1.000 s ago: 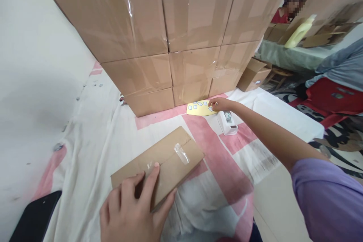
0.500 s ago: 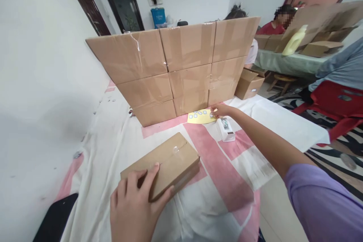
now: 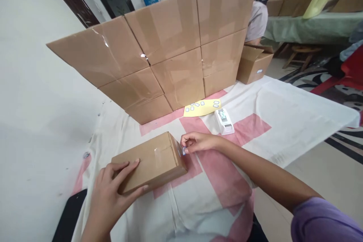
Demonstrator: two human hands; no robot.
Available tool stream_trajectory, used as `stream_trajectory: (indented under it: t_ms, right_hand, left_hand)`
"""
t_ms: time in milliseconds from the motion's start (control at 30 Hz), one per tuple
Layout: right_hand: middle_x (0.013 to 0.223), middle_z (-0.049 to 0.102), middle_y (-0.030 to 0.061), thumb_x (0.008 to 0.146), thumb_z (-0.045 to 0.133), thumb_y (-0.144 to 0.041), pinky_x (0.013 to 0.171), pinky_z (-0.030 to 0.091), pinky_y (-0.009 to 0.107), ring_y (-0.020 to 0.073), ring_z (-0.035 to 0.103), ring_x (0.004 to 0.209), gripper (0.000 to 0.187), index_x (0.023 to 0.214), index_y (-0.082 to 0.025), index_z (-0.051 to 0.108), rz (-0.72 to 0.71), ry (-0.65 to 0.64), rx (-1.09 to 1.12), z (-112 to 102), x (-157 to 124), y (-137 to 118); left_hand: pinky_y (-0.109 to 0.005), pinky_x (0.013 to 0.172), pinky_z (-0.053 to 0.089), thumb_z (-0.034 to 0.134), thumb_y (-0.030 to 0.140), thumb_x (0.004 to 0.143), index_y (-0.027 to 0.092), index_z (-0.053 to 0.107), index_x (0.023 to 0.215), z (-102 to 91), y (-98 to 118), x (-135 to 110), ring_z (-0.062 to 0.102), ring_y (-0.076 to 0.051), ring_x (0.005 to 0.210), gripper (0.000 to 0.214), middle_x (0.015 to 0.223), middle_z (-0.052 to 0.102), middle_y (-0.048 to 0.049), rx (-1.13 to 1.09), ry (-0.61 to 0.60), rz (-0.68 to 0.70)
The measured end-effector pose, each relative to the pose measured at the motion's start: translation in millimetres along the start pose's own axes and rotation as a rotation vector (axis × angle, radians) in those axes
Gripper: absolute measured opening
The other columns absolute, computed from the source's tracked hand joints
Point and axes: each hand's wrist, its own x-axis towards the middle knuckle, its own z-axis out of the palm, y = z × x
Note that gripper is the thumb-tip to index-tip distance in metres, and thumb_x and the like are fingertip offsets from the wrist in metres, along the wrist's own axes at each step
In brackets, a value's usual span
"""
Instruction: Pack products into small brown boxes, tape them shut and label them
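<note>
A small taped cardboard box (image 3: 153,159) lies on the white-and-pink cloth (image 3: 255,121) in front of me. My left hand (image 3: 113,189) rests flat on the box's near end, fingers spread over its top. My right hand (image 3: 195,142) is at the box's far right corner, fingers pinched on a small white sticker (image 3: 184,151) touching the box's end face. Farther back lie a yellow sheet (image 3: 202,107) with several small stickers and a white label dispenser (image 3: 224,121).
A wall of stacked, taped cardboard boxes (image 3: 170,53) stands behind the yellow sheet. A black phone (image 3: 66,215) lies at the cloth's near left edge. An open box (image 3: 253,64) sits at the right; a person in red sits by a green-covered table (image 3: 306,26) beyond.
My right hand has drawn back from the yellow sheet to the small box's corner, now pinching a sticker. The box has turned slightly under my left hand, and my view has shifted.
</note>
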Motion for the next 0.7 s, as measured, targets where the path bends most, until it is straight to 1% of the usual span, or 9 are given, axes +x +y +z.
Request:
stream_trajectory:
  t_ms: [100,233,333,433,600,700]
  right_hand:
    - [0.073,0.051,-0.0057,0.080,0.079,-0.047,0.060,0.030,0.022,0.0079,0.042,0.064,0.039,0.087,-0.017,0.056,-0.019,-0.001,0.020,3,4,9]
    - [0.074,0.050,-0.0063,0.080,0.079,-0.044,0.061,0.030,0.023,0.0081,0.040,0.063,0.036,0.087,-0.017,0.055,-0.033,0.020,0.035,10,5,5]
    - [0.074,0.050,-0.0063,0.079,0.079,-0.042,0.063,0.031,0.024,0.0084,0.041,0.064,0.034,0.085,-0.018,0.055,-0.039,0.038,0.045,15,7,4]
    - [0.076,0.053,-0.0057,0.078,0.080,-0.041,0.065,0.032,0.024,0.0090,0.043,0.067,0.034,0.085,-0.018,0.056,-0.055,0.045,0.071,17,11,9]
    - [0.078,0.054,-0.0047,0.074,0.082,-0.042,0.067,0.034,0.025,0.0101,0.046,0.070,0.036,0.084,-0.018,0.057,-0.077,0.069,0.107,18,18,19]
    - [0.077,0.054,-0.0047,0.073,0.082,-0.041,0.069,0.035,0.025,0.0109,0.049,0.073,0.035,0.083,-0.018,0.058,-0.075,0.074,0.116,19,20,22]
  left_hand:
    - [-0.046,0.086,0.048,0.071,0.066,0.077,0.030,0.064,0.130,-1.6,1,-1,0.057,-0.028,0.100,0.064,0.109,0.057,-0.0076,0.001,-0.004,0.009]
    - [-0.050,0.091,0.048,0.070,0.067,0.078,0.029,0.063,0.131,-2.0,2,-2,0.058,-0.028,0.101,0.066,0.113,0.058,-0.0088,0.005,0.000,0.002]
    - [-0.053,0.097,0.047,0.068,0.068,0.079,0.027,0.063,0.131,-1.5,2,-2,0.058,-0.029,0.102,0.066,0.112,0.058,-0.0091,0.017,0.005,0.002]
    - [-0.055,0.101,0.045,0.068,0.067,0.079,0.027,0.063,0.132,-1.1,2,-3,0.057,-0.029,0.104,0.067,0.112,0.059,-0.0088,0.026,-0.006,-0.011]
    - [-0.057,0.101,0.045,0.069,0.066,0.079,0.027,0.063,0.131,-1.1,3,-3,0.057,-0.029,0.102,0.064,0.111,0.059,-0.0089,0.017,0.007,0.016]
    - [-0.056,0.101,0.045,0.068,0.065,0.080,0.028,0.063,0.131,-1.5,4,-2,0.057,-0.029,0.103,0.063,0.111,0.058,-0.0088,0.018,0.008,0.005]
